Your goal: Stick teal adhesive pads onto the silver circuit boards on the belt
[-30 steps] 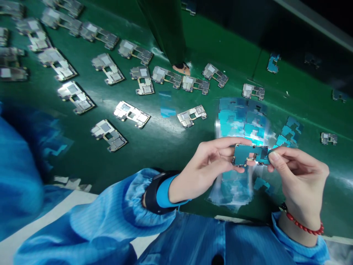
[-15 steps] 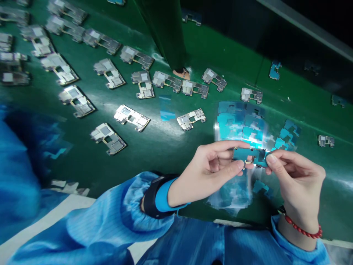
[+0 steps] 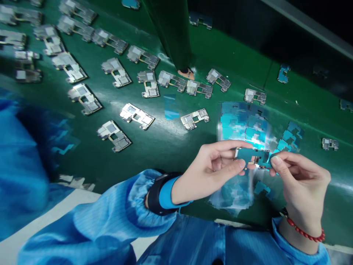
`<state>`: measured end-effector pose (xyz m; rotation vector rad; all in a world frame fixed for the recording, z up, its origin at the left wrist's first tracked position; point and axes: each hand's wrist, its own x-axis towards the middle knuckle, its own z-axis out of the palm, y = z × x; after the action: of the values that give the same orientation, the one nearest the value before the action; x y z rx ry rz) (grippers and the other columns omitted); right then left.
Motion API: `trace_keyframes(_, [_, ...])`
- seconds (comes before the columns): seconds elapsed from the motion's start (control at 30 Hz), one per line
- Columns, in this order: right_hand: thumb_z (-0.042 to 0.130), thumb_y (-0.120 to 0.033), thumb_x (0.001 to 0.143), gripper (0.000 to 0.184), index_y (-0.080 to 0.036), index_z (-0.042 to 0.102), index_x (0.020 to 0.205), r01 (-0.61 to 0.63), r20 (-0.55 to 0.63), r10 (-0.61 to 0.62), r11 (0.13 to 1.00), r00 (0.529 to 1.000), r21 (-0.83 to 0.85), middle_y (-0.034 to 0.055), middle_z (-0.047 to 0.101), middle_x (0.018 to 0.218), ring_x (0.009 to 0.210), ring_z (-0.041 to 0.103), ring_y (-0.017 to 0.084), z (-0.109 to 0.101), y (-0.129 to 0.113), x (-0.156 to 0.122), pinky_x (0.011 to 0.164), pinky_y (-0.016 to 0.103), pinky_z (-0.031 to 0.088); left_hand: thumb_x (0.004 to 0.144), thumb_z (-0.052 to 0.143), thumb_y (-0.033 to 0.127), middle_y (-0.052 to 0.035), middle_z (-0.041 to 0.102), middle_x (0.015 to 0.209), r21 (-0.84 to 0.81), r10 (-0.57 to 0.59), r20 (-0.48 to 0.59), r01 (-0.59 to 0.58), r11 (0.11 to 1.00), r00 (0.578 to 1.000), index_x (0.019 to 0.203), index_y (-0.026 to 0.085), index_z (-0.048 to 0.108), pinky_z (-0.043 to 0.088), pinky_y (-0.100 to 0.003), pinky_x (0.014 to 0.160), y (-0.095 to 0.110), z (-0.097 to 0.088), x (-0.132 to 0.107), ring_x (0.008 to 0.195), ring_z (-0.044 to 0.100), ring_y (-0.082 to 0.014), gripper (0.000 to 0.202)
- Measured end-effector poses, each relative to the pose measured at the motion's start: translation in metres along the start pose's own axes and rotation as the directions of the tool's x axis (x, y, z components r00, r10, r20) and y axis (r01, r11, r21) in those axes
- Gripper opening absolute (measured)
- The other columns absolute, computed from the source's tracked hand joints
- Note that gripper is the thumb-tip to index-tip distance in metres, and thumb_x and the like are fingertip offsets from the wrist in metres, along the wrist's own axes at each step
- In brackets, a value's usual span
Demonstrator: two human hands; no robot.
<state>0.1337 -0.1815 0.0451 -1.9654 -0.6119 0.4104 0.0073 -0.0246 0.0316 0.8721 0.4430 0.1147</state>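
head view, circuit board: the board (image 3: 246, 153) is held up between two hands, blue-green face upward, above a spread of blue film sheets and clear of the tabletop.
left hand: the hand (image 3: 208, 170) has closed on the board's left end, thumb pressed over the near corner, index finger stretched along the far edge; a firm, flat support, which seems right for fine work.
right hand: thumb and fingers of this hand (image 3: 302, 178) are pinched together on the board's right end; whether a film edge is caught there too is too small to tell.
good handling: probably best to let the left hand carry the board while the right makes the small moves, pressing on edges and plain areas, not on the fittings by the cutout; twisting from both ends could strain the narrow middle.
film sheets: the blue pieces (image 3: 230, 120) lie just below and beyond the hands, so dipping the board might snag one.
loose film piece: one scrap (image 3: 262, 188) sits near the right wrist.
other boards: many lie face up leftward, the nearest (image 3: 195, 119) well apart from the hands, on the green tabletop (image 3: 154, 152).
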Motion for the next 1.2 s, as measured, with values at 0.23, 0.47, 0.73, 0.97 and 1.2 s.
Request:
trace_keyframes(0.23, [0.076,-0.018,0.079,0.005,-0.023,0.075,0.08,0.01,0.02,-0.011,1.0,1.0,0.011,-0.0029,0.065,0.059,0.046,0.057,0.008,-0.0008,-0.0012,0.0,0.038,0.016,0.043,0.076,0.057,0.009,-0.0053,0.079,0.093,-0.197,0.023,0.072,-0.009,0.98,0.997,0.109,0.016,0.072,0.06,-0.03,0.077,-0.006,-0.0071,0.0017,0.094,0.074,-0.024,0.036])
trace_keyframes(0.47, [0.075,-0.016,0.079,0.008,-0.023,0.075,0.081,0.013,0.019,-0.013,1.0,1.0,0.005,-0.0037,0.065,0.06,0.048,0.057,0.006,0.0016,-0.0006,0.0,0.041,0.015,0.044,0.077,0.058,0.006,-0.005,0.079,0.095,-0.227,0.044,0.104,-0.019,0.974,0.994,0.111,0.017,0.072,0.059,-0.028,0.078,-0.0066,-0.007,0.0025,0.094,0.074,-0.0216,0.039])
trace_keyframes(0.73, [0.075,-0.016,0.08,0.008,-0.024,0.075,0.083,0.012,0.016,-0.012,1.0,1.0,0.005,-0.0043,0.066,0.06,0.049,0.058,0.006,0.001,-0.0007,0.0001,0.042,0.013,0.045,0.076,0.058,0.005,-0.0041,0.079,0.096,-0.225,0.043,0.101,-0.02,0.974,0.994,0.112,0.018,0.072,0.059,-0.025,0.078,-0.0052,-0.0059,0.0015,0.094,0.074,-0.0197,0.04])
trace_keyframes(0.97, [0.075,-0.017,0.08,0.008,-0.024,0.075,0.083,0.008,0.014,-0.008,1.0,1.0,0.01,-0.0048,0.066,0.06,0.049,0.058,0.005,0.0022,0.0007,-0.0008,0.043,0.012,0.045,0.077,0.056,0.004,-0.0034,0.079,0.095,-0.181,0.035,0.082,-0.02,0.983,0.996,0.111,0.018,0.071,0.06,-0.024,0.077,-0.0031,-0.0042,0.0009,0.095,0.074,-0.019,0.039])
trace_keyframes(1.2, [0.075,-0.017,0.08,0.007,-0.024,0.075,0.082,0.002,0.017,-0.002,1.0,1.0,0.012,-0.0052,0.066,0.061,0.049,0.059,0.004,0.0031,0.0,0.0004,0.043,0.011,0.045,0.084,0.062,0.012,-0.0068,0.079,0.095,-0.016,0.022,0.002,-0.022,1.0,1.0,0.112,0.013,0.067,0.061,-0.023,0.075,-0.0014,-0.0006,-0.0003,0.093,0.075,-0.0204,0.028])
